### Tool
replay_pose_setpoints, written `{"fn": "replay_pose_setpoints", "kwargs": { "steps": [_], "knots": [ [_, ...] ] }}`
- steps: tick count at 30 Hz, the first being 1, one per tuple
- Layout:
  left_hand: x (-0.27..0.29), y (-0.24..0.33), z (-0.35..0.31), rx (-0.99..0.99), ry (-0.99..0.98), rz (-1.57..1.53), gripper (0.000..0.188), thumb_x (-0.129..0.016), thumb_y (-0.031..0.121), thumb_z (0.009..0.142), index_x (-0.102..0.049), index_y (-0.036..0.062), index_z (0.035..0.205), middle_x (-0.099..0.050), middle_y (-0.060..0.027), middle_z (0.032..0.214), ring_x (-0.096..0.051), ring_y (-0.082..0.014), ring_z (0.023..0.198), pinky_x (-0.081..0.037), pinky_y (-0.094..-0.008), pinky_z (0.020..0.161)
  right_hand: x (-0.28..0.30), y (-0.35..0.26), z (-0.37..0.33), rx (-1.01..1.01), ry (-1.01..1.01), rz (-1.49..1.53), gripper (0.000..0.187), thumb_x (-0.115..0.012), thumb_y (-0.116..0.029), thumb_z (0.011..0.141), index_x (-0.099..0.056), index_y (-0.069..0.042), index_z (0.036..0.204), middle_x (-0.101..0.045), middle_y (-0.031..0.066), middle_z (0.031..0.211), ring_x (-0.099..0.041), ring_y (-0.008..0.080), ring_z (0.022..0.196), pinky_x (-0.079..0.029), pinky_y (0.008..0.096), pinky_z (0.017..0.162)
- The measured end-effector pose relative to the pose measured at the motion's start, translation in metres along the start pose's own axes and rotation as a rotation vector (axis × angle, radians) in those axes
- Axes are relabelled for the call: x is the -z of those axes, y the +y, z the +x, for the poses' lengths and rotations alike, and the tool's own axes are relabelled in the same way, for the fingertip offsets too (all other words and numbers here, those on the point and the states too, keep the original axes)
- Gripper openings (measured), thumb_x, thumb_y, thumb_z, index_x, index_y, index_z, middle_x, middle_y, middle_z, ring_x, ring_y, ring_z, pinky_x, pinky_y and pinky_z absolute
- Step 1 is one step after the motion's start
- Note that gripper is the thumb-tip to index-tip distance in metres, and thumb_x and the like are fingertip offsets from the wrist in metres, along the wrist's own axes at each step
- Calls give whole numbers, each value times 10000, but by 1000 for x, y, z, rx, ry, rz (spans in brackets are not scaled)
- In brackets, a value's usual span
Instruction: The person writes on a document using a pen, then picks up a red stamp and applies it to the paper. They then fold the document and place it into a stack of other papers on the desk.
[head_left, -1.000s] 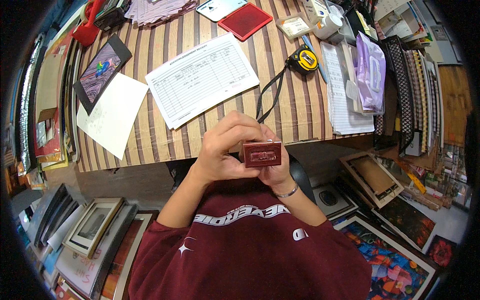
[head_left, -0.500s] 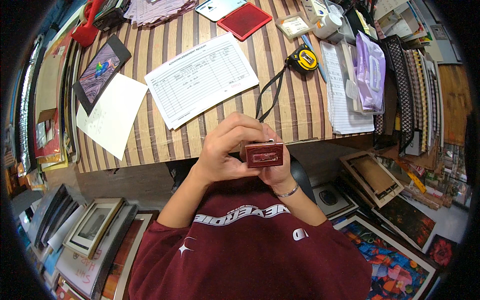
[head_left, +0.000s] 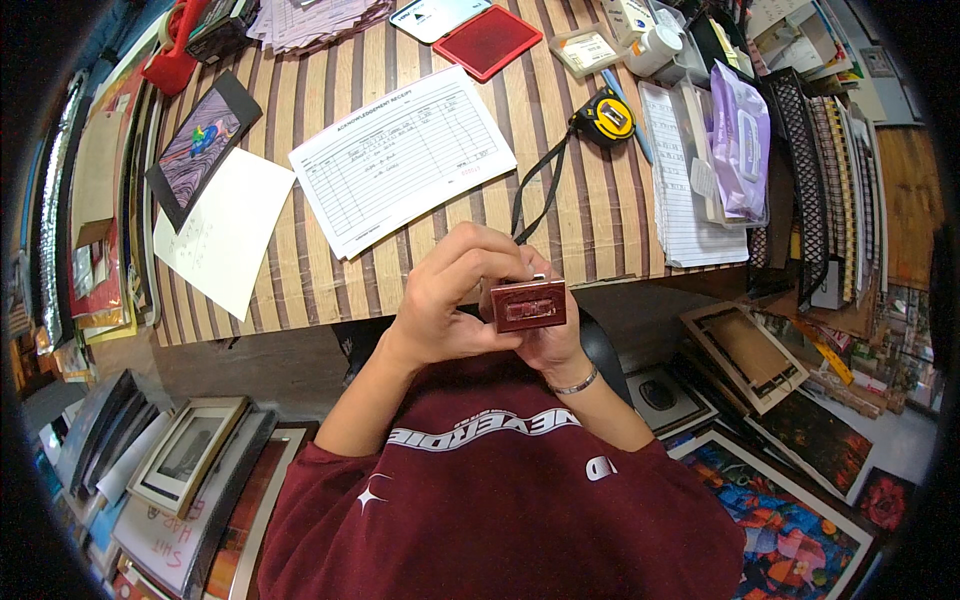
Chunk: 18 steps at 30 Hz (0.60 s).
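Observation:
A rubber stamp [head_left: 530, 308] is held up between my hands, just off the near edge of the table. Its dark red rectangular face, with a recessed strip in the middle, is turned up toward me. My left hand [head_left: 452, 295] is closed around the stamp's left side, fingertips along its far edge. From the right and below, my right hand [head_left: 552, 345] grips it, most of those fingers hidden behind the stamp. Beyond the hands lies a stack of receipt forms [head_left: 400, 165] with handwriting on the top sheet. An open red ink pad [head_left: 487, 42] rests at the far side.
A yellow and black tape measure [head_left: 606, 118] with a black strap lies right of the forms. Farther right are lined paper [head_left: 690, 225] and a purple wipes pack [head_left: 738, 140]. At left, a dark picture card [head_left: 203, 150] overlaps a cream sheet [head_left: 240, 240]. Picture frames [head_left: 188, 455] stand below.
The stamp has tilted slightly in my hands, so its face shows at a somewhat different angle. Both hands have stayed in nearly the same place.

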<state>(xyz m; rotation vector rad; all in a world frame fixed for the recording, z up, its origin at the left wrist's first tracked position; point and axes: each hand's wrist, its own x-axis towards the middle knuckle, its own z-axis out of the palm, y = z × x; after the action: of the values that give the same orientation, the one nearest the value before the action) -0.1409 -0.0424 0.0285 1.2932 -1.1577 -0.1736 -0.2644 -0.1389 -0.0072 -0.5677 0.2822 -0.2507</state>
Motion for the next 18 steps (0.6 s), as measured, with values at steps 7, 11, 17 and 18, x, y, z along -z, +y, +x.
{"fn": "replay_pose_setpoints", "kwargs": {
  "steps": [7, 11, 17, 18],
  "knots": [
    [-3, -3, -1, -38, 52, 68, 462, -844, 70, 567, -651, 32, 985, -631, -104, 983, -632, -248, 891, -515, -334, 773, -1, 2, 0, -2, 45, 9, 394, -486, -359, 1006, -466, -19, 1205, -619, 87, 963, -642, 173, 852, -553, 295, 742],
    [-1, -5, -4, 19, 52, 26, 461, -844, 81, 578, -655, 35, 996, -633, -105, 980, -631, -242, 887, -511, -327, 769, 1, 2, 0, 17, 3, 0, 414, -490, -365, 1004, -455, -12, 1219, -624, 105, 962, -642, 190, 849, -550, 312, 746],
    [4, -5, -6, 23, 22, 20, 449, -839, 67, 592, -655, 34, 1000, -632, -106, 973, -629, -237, 890, -508, -320, 771, 10, 4, 0, 23, -103, 60, 495, -425, -439, 1023, -430, 3, 1245, -612, 107, 1088, -655, 163, 985, -575, 301, 843],
    [3, -5, -6, 17, 25, 17, 446, -839, 65, 594, -654, 34, 999, -632, -105, 973, -628, -237, 893, -508, -320, 773, 8, 4, 0, 17, -51, 59, 475, -462, -408, 1009, -432, 1, 1250, -616, 112, 1055, -656, 178, 947, -573, 309, 819]
  ]
}}
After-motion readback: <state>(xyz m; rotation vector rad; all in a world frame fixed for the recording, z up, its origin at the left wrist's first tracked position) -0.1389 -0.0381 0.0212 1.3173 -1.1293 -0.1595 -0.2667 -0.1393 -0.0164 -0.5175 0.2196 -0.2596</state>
